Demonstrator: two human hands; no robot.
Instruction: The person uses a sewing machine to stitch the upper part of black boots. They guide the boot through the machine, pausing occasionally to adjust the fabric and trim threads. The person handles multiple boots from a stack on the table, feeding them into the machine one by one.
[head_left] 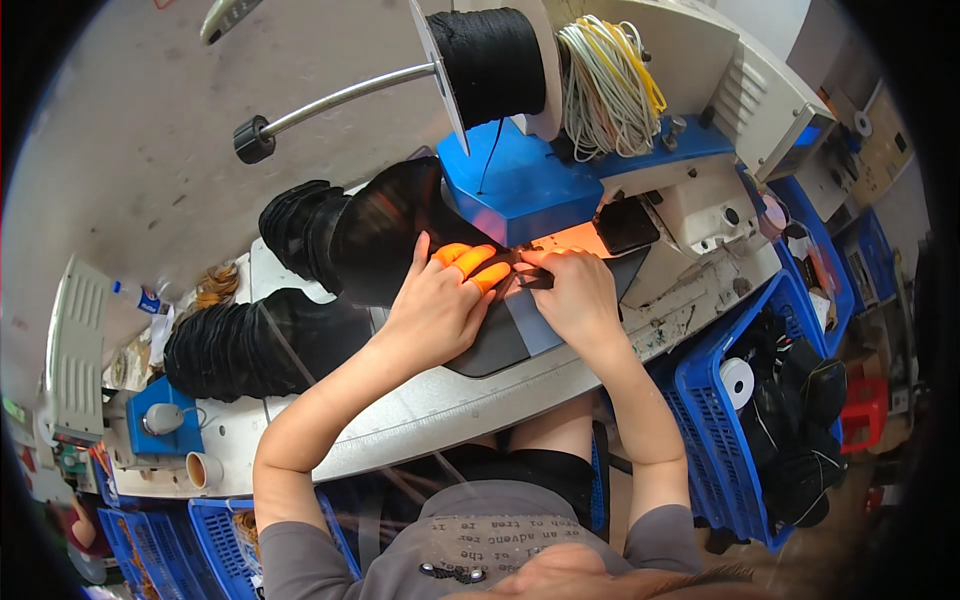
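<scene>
At the front of a blue-headed machine (520,185), both of my hands work close together under an orange light. My left hand (440,300) has orange covers on some fingers, and its bent fingers press onto the edge of a black curved sheet piece (385,235). Thumb and fingers of my right hand (578,295) pinch a narrow black strip (536,278) just beside the left fingertips. Where strip and sheet meet is partly hidden by the fingers. Beneath the hands lies a dark flat plate (485,345).
Stacked black pieces (300,235) and another stack (235,345) stand left on the white table (400,415). Overhead hang a black thread spool (490,65) and coiled cables (605,90). A black phone-like slab (627,224) rests right; a blue crate (715,430) stands beyond the table edge.
</scene>
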